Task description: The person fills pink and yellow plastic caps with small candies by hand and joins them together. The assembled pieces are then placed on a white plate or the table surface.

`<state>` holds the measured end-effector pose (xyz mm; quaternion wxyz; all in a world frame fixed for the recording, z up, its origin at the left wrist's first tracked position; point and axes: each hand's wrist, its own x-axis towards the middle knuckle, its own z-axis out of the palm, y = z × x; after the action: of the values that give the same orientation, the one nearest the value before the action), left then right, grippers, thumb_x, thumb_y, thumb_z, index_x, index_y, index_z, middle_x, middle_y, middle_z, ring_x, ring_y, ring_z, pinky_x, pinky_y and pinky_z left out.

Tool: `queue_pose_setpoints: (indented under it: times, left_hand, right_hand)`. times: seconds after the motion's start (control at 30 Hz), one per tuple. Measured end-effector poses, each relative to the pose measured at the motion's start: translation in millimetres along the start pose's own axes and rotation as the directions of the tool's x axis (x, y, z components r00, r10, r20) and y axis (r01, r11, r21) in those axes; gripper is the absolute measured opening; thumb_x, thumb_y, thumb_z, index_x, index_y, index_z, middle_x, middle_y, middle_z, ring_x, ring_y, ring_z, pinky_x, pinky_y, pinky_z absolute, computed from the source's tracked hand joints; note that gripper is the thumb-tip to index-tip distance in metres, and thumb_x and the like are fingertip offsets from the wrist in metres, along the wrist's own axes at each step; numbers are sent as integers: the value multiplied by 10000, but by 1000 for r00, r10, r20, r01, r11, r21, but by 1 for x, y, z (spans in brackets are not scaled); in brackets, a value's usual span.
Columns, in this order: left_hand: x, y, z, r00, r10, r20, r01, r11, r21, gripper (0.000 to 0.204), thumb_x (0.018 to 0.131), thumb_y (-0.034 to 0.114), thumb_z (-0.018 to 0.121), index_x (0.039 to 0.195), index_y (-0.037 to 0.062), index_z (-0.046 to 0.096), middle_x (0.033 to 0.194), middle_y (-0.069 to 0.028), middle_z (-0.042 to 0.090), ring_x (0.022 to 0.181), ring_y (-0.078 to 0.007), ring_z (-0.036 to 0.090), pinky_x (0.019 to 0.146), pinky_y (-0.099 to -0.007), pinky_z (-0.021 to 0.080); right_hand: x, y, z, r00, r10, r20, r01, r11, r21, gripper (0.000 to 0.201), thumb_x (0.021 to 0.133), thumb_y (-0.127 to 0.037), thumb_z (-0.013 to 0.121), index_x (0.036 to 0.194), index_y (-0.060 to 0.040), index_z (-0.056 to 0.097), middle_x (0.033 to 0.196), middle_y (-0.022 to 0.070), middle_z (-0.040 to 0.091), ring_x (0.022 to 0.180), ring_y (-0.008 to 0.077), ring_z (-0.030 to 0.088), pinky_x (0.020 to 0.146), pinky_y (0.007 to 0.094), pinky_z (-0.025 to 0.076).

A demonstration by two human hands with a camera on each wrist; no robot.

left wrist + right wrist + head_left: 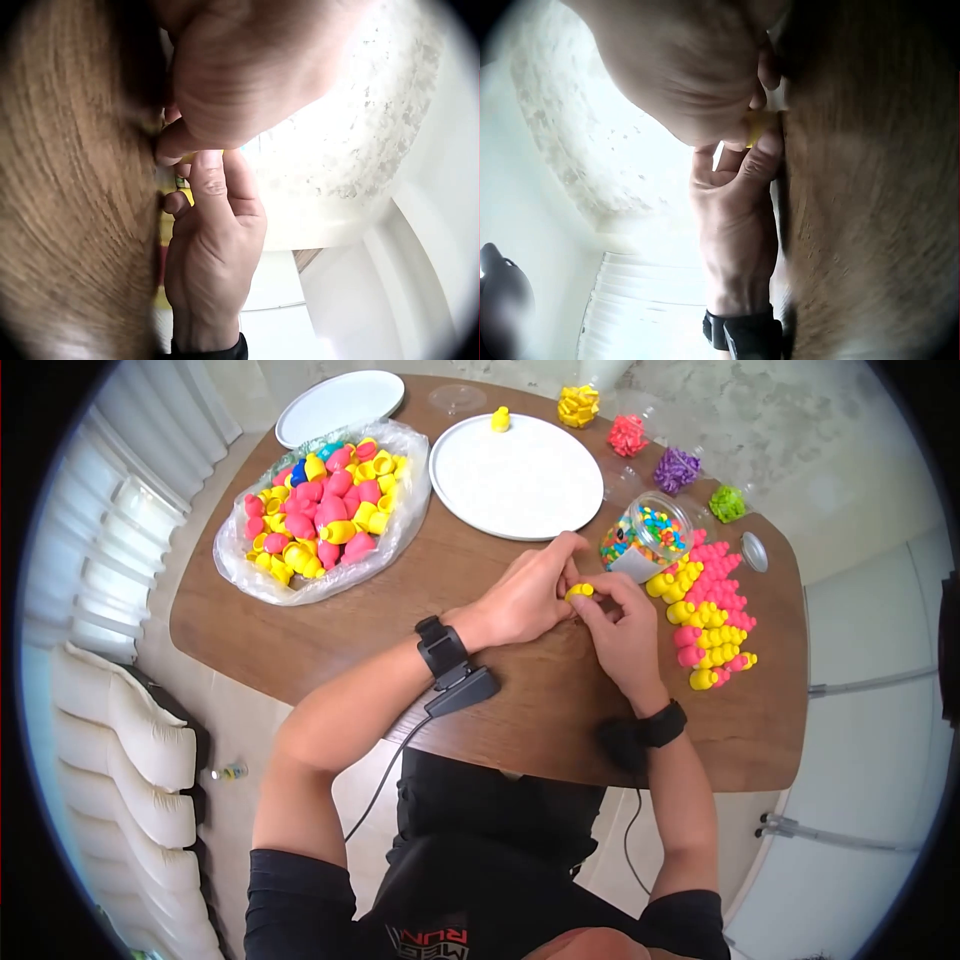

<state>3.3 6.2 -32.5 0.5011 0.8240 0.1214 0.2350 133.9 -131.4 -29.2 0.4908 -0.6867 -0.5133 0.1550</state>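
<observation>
A small yellow plastic piece (580, 591) sits between the two hands, low over the wooden table's middle. My right hand (625, 628) pinches it between thumb and fingers from the right. From the other side, my left hand (522, 598) holds it too, its thumb on the piece in the right wrist view, where part of the yellow piece (757, 127) shows. Fingers hide most of its shape. Just beyond the right hand stands a clear jar (645, 538) of small multicoloured pieces.
Pink and yellow figures (712, 615) stand in rows at the right. A plastic bag (400, 545) of loose pink and yellow pieces lies at left. One yellow figure (500, 420) stands on a white plate (515, 485). Farther back are another plate (340, 408), coloured bows (677, 470) and a lid (754, 552).
</observation>
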Motion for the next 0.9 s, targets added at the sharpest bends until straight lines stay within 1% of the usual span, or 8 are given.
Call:
queue_pose_setpoints:
  times: [0.2, 0.3, 0.4, 0.57, 0.63, 0.77, 0.87, 0.9]
  left_hand:
    - [0, -1, -2, 999, 35, 1, -35, 999, -24, 535, 801, -60, 775, 1273, -9, 529, 918, -108, 660, 798, -223, 649, 739, -340, 547]
    - [0, 2, -5, 999, 7, 49, -8, 1000, 19, 458, 809, -63, 776, 1216, -16, 571, 918, -90, 657, 802, -179, 641, 738, -318, 547]
    - [1, 1, -9, 995, -55, 83, 53, 998, 29, 409, 823, -58, 778, 1185, -18, 593, 931, -72, 654, 807, -132, 626, 735, -300, 546]
    - [0, -4, -7, 987, -122, 109, 132, 987, -96, 413, 866, -81, 734, 1245, -16, 585, 1056, -85, 687, 896, -143, 664, 821, -300, 569]
    - [-1, -8, -1, 973, -98, 211, 168, 922, -349, 462, 887, -99, 703, 1314, -10, 551, 1166, -125, 684, 1020, -181, 676, 913, -324, 569]
    - [-2, -8, 4, 946, -121, 301, 293, 714, -636, 538, 928, -121, 637, 1425, 8, 474, 1341, -192, 643, 1235, -241, 640, 1055, -372, 540]
    - [2, -1, -2, 960, -213, 183, 279, 807, -521, 440, 987, -104, 515, 1415, -11, 469, 1287, -182, 647, 1142, -224, 667, 995, -354, 565]
    - [3, 3, -4, 962, -236, 139, 274, 843, -464, 427, 986, -115, 470, 1404, -34, 462, 1252, -179, 651, 1094, -217, 684, 971, -346, 572]
  right_hand:
    - [1, 19, 10, 997, 19, -70, -9, 990, 141, 160, 883, -71, 808, 962, 17, 700, 914, 47, 643, 800, 112, 597, 696, 256, 494]
    - [0, 17, 11, 970, -13, -243, 55, 984, 168, 124, 917, -63, 782, 923, 17, 686, 836, 15, 614, 744, 84, 567, 673, 249, 483]
    - [-6, -5, -2, 945, 119, -305, 14, 916, 401, 130, 948, -31, 740, 863, 17, 654, 768, -11, 583, 690, 57, 523, 641, 240, 457]
    - [-21, -21, -9, 973, -142, -183, 188, 945, 266, 194, 965, -11, 685, 782, 13, 622, 714, 5, 601, 632, 45, 508, 556, 253, 406]
    - [-23, -20, -5, 947, -316, -57, 321, 936, 144, 196, 968, -72, 710, 799, 15, 660, 719, 10, 624, 623, 51, 525, 548, 253, 420]
    - [-28, -30, 12, 975, -209, 79, 172, 929, 327, 164, 1005, -109, 675, 872, -14, 673, 771, -38, 608, 611, 34, 501, 544, 223, 403]
    - [-24, -20, 10, 984, -74, 164, 4, 921, 390, 152, 1030, -172, 679, 978, -30, 676, 810, -54, 605, 655, -2, 488, 567, 212, 403]
    - [-21, -14, 13, 994, -47, 99, 1, 908, 419, 180, 1026, -180, 684, 970, -9, 680, 799, -29, 629, 676, 22, 525, 591, 228, 432]
